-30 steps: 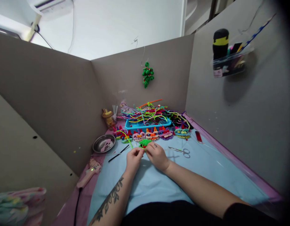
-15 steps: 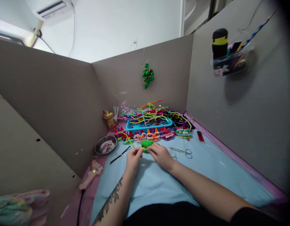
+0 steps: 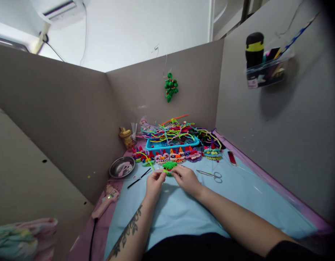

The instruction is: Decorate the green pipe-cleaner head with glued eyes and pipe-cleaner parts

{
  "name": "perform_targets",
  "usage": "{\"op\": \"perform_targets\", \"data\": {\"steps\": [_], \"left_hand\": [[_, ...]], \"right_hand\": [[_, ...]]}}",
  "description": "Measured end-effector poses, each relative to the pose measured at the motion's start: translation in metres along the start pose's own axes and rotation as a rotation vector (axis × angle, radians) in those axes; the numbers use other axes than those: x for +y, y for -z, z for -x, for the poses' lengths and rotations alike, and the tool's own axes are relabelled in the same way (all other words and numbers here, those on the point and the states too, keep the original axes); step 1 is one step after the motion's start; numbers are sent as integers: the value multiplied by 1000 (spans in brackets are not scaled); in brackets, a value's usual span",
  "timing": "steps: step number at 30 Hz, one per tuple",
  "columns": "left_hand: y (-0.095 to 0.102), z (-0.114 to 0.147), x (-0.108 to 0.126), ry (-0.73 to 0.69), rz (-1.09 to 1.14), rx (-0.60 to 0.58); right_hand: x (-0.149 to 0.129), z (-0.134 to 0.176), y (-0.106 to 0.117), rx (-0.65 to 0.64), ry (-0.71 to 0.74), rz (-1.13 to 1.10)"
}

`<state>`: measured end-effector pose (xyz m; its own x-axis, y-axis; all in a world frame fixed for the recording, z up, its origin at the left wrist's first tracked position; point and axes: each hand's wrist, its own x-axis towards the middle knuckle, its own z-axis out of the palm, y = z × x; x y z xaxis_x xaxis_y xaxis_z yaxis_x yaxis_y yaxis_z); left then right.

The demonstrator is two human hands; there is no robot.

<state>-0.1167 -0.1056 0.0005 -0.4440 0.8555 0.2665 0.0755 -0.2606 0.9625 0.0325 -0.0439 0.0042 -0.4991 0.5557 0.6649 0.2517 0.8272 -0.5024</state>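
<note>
Currently | left hand [image 3: 154, 182]: one strip [image 3: 150, 164] | right hand [image 3: 187, 180]: one figure [image 3: 170, 165] | six ornaments [image 3: 177, 156]

White wall [image 3: 145, 29] bright, grey partitions [image 3: 194, 76] dimmer; soft shadow below clear bin [image 3: 266, 77]; right edge dark, stretched.

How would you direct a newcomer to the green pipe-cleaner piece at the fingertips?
Find the blue tray heaped with pipe cleaners, then the row of multicoloured figures before it. Just nearer, at the left hand and right hand, is the green pipe-cleaner piece: unlike those figures, mostly green.
</note>
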Motion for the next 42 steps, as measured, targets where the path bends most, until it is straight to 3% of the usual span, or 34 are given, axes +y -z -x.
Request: {"op": "perform_targets", "data": {"steps": [5,18,42], "left_hand": [[-3,2,0,7,-69,-113],[-2,4,3,-45,-104,-138],[0,3,3,-30,-103,-80]], "right_hand": [[-2,1,-2,-5,3,-42],[-4,-1,2,-15,-36,-123],[-8,-2,2,-66,-19,-140]]}}
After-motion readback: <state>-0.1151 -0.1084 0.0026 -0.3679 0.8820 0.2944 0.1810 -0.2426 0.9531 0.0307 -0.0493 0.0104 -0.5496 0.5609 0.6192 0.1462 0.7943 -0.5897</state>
